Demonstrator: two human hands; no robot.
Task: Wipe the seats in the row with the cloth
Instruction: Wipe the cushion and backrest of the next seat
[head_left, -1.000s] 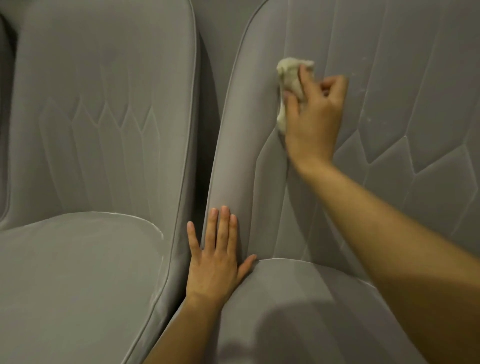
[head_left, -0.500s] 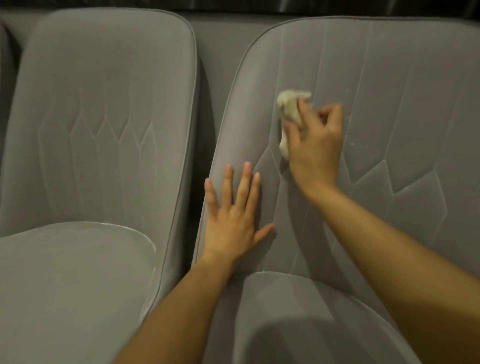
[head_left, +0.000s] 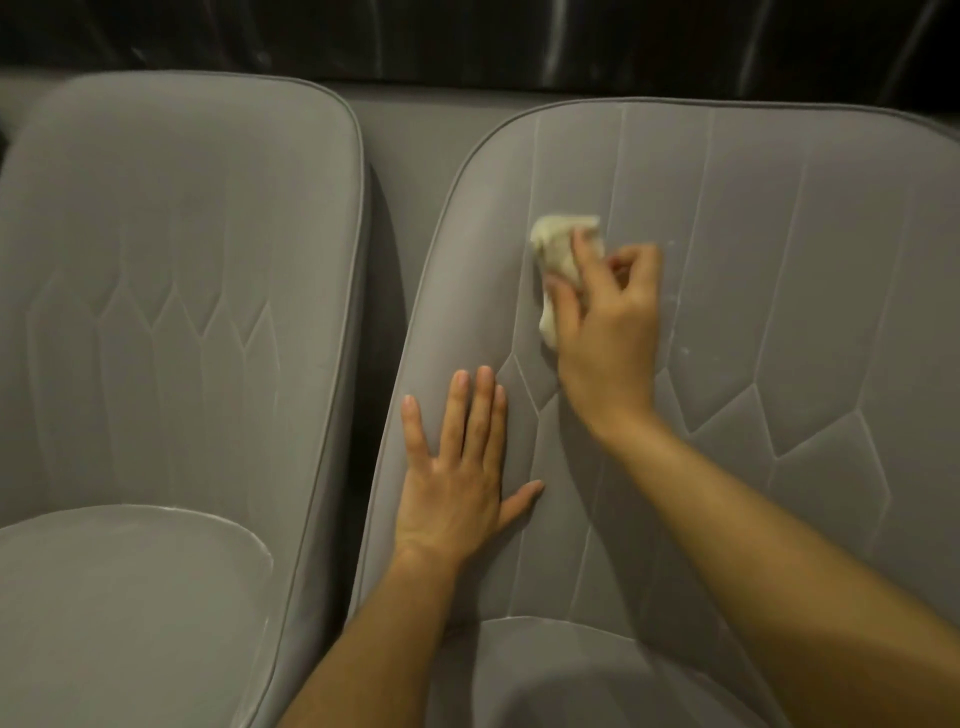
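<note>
Since a second ago the left hand (head_left: 457, 483) has slid up from the cushion crease onto the backrest of the right seat (head_left: 789, 249). It lies there flat, fingers straight and thumb spread. The right hand (head_left: 610, 332) grips a crumpled pale cloth (head_left: 558, 247), pressing it against the upper left part of that backrest, just above the left hand. The left seat (head_left: 176, 270) stands beside, with a dark gap between them.

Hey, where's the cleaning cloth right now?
In the head view, the cloth is bunched in the right hand, pressed against the upper left part of the right-hand seat's backrest, above the left hand lying flat on that same backrest.
</note>
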